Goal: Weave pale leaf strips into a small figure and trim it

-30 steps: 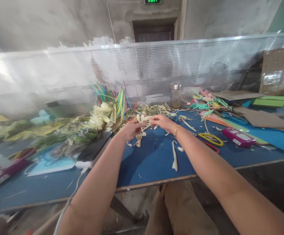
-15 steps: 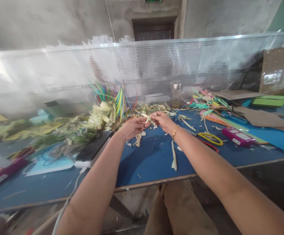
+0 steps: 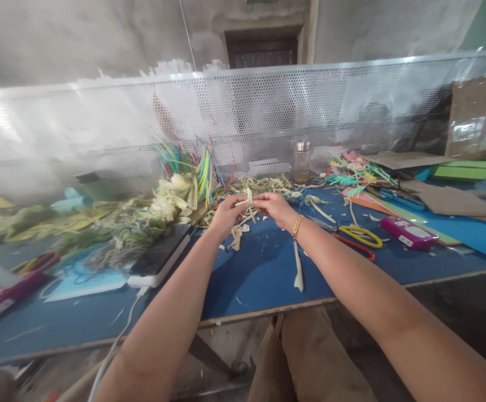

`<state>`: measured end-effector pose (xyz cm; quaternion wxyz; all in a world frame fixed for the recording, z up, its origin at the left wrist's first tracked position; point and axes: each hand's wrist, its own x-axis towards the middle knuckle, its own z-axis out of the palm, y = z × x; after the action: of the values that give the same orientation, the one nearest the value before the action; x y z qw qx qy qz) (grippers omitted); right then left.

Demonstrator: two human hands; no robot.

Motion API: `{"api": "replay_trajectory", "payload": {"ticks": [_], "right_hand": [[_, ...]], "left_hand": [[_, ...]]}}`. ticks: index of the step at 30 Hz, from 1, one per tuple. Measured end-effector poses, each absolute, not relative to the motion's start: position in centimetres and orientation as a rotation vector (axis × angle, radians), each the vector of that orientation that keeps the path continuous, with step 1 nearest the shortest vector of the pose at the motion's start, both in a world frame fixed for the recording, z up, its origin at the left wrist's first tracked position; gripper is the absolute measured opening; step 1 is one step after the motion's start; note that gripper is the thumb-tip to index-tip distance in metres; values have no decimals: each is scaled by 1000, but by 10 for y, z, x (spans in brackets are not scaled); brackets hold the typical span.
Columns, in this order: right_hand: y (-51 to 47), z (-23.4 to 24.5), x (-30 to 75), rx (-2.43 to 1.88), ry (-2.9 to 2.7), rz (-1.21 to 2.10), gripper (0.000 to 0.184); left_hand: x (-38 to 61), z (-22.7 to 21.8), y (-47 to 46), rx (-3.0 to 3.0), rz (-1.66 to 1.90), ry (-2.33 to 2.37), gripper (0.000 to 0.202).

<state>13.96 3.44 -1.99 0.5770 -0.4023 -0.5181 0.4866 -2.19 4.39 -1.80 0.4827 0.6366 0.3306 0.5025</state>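
Pale husk-like strip, slanted half a second ago, now stands upright over the blue tabletop, far middle; left hand and right hand both pinch it, apparently regripped.

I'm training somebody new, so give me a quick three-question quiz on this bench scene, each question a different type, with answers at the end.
1. True or false: the bracelet is on the left arm.
2. Multiple choice: what colour is the strip between the left hand and right hand? A) Blue B) Pale cream C) Red
3. Fill in: the upright bottle has a ____ lid.

Key: 1. False, right arm. 2. B. 3. Silver.
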Motion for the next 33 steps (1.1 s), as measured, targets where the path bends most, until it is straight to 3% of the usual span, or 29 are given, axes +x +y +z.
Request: {"api": "replay_trajectory", "payload": {"ticks": [8,14,19,26,33], "right_hand": [[38,-22,143,-935,-1248,1121,20],[42,-27,146,-829,-1381,1055,31],[45,-25,149,-842,-1375,894,29],[49,-22,159,-849,-1296,868,31],[55,-23,166,-825,-1033,1136,25]], "left_hand": [[-18,-13,38,1352,1095,699,14],[-18,-15,35,1365,982,766,22],[-20,-14,34,1404,949,824,5],[-25,-9,35,1325,910,748,6],[-24,-12,37,1191,1038,549,40]]}}
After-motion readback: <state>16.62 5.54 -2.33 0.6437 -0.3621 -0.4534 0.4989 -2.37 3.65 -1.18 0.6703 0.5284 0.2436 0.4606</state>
